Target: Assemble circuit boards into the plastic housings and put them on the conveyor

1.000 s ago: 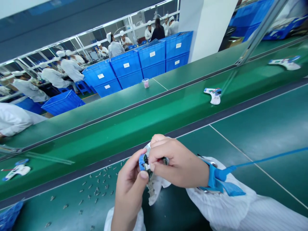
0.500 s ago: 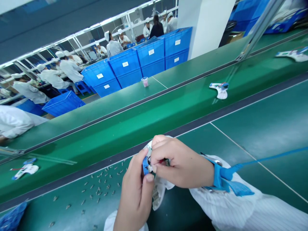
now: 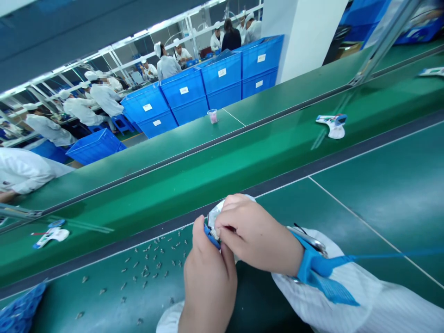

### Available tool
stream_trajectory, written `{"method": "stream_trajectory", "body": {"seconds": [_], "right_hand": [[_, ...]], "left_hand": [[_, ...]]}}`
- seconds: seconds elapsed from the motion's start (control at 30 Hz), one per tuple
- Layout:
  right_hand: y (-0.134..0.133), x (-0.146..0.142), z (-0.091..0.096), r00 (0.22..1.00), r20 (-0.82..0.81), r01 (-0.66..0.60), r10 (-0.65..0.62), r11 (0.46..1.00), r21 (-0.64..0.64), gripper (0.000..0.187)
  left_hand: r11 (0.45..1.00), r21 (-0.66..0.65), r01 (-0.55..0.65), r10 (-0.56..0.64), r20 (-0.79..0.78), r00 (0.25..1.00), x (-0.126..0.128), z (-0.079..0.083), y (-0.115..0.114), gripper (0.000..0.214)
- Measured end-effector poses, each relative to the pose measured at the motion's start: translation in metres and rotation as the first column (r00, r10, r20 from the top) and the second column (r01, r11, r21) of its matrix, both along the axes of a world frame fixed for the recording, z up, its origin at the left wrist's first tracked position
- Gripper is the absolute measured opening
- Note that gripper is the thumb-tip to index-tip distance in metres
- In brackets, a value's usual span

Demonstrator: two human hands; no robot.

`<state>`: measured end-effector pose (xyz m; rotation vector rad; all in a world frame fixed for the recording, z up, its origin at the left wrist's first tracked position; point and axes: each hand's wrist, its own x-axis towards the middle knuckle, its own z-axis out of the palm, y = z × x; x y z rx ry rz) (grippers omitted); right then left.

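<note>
Head view: looking forward and down over a person's hands at a workbench.
Far side: blue plastic crates (image 3: 183, 92) stood stacked in a row beyond the line, a loose blue crate (image 3: 95, 145) sat to their left, and a white pillar (image 3: 305, 37) rose behind them.
Co-workers: people in white gowns and caps (image 3: 104, 99) worked at benches in the distance, and a co-worker's white sleeve (image 3: 24, 171) lay at the left edge of the view.
Conveyor: a green conveyor belt (image 3: 173, 194) ran across the view, just past the bench, carrying white-and-blue pieces (image 3: 333, 125) well apart from one another.
Cup: a clear plastic cup (image 3: 213, 115) with something pink in it stood on the far green surface.
Mat: a green bench mat (image 3: 381, 208) lay under the hands, with small grey metal parts (image 3: 149, 263) scattered to their left.
Corner: a blue mesh item (image 3: 21, 314) lay at the lower left.
Left hand (image 3: 208, 286): raised from below, fingers curled, closed around the small blue-edged part (image 3: 211, 237).
Right hand (image 3: 258, 236): came in from the right, fingers bent over the same part, gripping it narrowly against a crumpled clear wrap (image 3: 217, 217).
Wrist: a blue wrist strap (image 3: 308, 263) circled the right wrist, its blue cord (image 3: 381, 255) running off to the right above a striped white sleeve (image 3: 333, 296).
</note>
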<state>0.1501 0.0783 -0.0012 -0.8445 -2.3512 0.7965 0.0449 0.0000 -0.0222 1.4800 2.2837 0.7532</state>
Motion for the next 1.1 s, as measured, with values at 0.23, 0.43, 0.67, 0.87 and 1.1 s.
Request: {"method": "stream_trajectory", "body": {"seconds": [0.23,0.43,0.67,0.87,1.1], "right_hand": [[-0.012,-0.004,-0.003,0.992,0.025,0.119,-0.123,0.986,0.115,0.027],[-0.019,-0.011,-0.007,0.973,0.027,0.211,-0.227,0.938,0.273,0.028],[-0.024,-0.010,-0.005,0.973,-0.060,0.230,-0.222,0.944,0.237,0.026],[-0.026,-0.011,-0.006,0.954,-0.205,0.268,-0.217,0.926,0.266,0.026],[-0.029,-0.015,-0.013,0.933,-0.290,0.297,-0.212,0.908,0.294,0.026]], "left_hand": [[0.998,-0.058,-0.016,0.004,-0.209,0.978,0.003,-0.002,0.003,0.049],[0.970,-0.240,-0.046,-0.019,-0.258,0.966,0.004,0.007,0.008,0.052],[0.977,-0.212,-0.018,-0.039,-0.258,0.965,0.005,0.008,0.004,0.050],[0.993,-0.119,0.004,-0.036,-0.269,0.962,0.002,0.003,-0.002,0.048],[1.000,-0.026,0.004,-0.011,-0.279,0.960,-0.004,-0.011,-0.004,0.046]]}}
